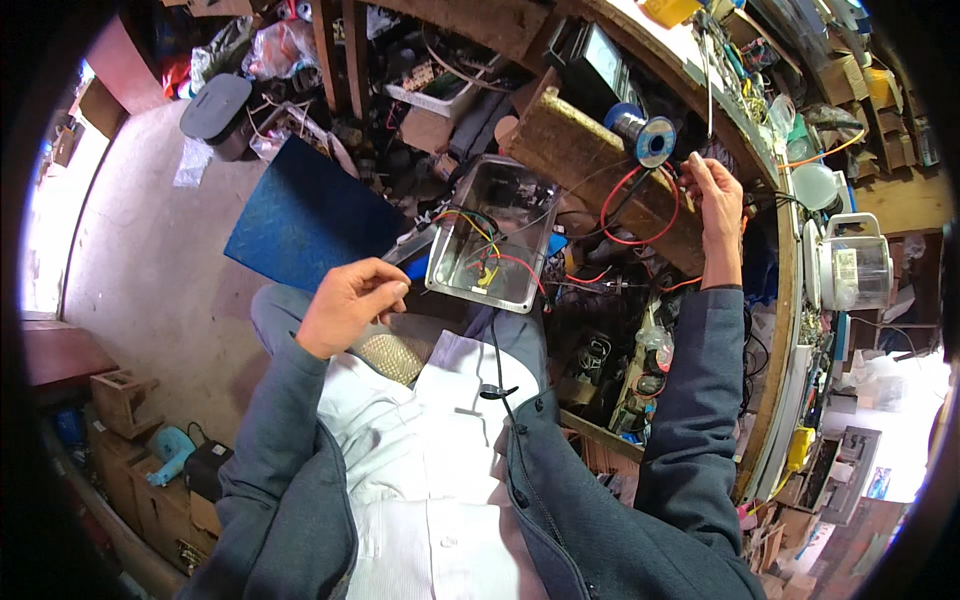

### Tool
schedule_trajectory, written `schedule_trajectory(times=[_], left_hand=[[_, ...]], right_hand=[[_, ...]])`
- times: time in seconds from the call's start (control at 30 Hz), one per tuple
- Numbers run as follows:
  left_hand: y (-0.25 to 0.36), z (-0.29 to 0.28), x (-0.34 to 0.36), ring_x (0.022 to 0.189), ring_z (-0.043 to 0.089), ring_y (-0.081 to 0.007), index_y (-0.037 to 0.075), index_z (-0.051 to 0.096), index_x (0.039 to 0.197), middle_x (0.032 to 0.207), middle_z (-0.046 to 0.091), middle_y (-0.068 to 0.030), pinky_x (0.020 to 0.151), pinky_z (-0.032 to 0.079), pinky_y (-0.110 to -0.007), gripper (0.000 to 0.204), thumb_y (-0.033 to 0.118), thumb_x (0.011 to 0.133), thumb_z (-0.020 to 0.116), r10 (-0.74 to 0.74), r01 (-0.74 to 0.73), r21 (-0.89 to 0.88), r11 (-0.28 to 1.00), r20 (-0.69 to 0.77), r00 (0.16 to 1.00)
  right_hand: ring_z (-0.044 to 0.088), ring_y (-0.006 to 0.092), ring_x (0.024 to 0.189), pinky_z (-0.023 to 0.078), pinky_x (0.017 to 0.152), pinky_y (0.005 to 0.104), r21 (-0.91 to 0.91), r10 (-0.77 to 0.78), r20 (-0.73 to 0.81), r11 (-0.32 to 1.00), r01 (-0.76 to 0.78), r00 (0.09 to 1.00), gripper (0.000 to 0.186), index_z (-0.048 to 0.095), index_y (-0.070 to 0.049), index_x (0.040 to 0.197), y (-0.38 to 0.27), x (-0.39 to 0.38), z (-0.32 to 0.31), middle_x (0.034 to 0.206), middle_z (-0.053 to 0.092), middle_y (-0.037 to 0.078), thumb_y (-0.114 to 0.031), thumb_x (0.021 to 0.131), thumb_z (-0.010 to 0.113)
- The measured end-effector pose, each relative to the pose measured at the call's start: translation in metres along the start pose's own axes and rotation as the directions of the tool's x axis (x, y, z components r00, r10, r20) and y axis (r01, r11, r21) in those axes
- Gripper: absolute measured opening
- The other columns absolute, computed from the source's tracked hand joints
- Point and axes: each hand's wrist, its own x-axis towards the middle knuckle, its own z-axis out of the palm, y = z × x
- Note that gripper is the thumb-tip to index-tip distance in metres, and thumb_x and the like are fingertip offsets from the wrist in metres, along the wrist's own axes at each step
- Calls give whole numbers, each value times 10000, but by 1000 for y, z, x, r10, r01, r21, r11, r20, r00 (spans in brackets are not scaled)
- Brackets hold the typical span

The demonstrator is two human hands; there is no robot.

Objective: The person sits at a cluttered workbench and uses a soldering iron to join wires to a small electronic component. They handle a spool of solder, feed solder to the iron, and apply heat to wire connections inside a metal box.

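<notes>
A rectangular clear-walled box with a metallic rim (437,283) stands in front of my lap. Red, yellow and green wires (488,240) run inside it. Left of the box, my left hand (358,302) is closed, thumb against curled fingers; whatever it may hold is hidden. A blue-handled tool (419,266) lies between that hand and the box. My right hand (715,205) is raised at the bench edge, its fingertips pinched together on something too small to name. Just left of it sits a spool of thin wire (655,142), above a loop of red cable (642,241).
A blue sheet (310,215) lies to the left of the box. The wooden bench (770,400) curves along my right, with a clear lidded jug (858,265) on it. Boxes, cables and parts crowd underneath. A dark grey bin (217,115) stands on the floor.
</notes>
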Motion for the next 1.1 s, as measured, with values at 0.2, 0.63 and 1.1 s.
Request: schedule_trajectory(times=[0.2, 0.63, 1.1], left_hand=[[-47, -29, -7, 623, 602, -65, 9, 683, 1089, 820, 711, -61, 563, 475, -206, 171, 154, 1012, 635, -147, 145, -21, 989, -89, 985], [-126, -44, -1, 585, 603, -97, 43, 664, 963, 758, 674, -43, 530, 472, -225, 116, 155, 994, 662, -389, 344, -293, 892, -111, 915], [-125, -39, 12, 483, 537, -58, 80, 622, 884, 647, 612, 13, 434, 432, -203, 159, 177, 1002, 664, -478, 434, -237, 869, -176, 861]], right_hand=[[551, 27, 654, 385, 587, 190, -29, -14, -70, 1000, 12, 997, 270, 744, -33, 904, 8, 2, 0, 775, 701, -9, -287, 991, 710], [583, 42, 712, 434, 667, 197, -206, -17, -103, 978, -5, 995, 299, 745, -21, 889, 12, 6, 0, 776, 696, -19, -303, 983, 717], [495, 16, 651, 394, 603, 206, -261, -39, -160, 965, -4, 986, 303, 751, -31, 891, 16, 5, 1, 703, 634, -59, -329, 947, 748]])
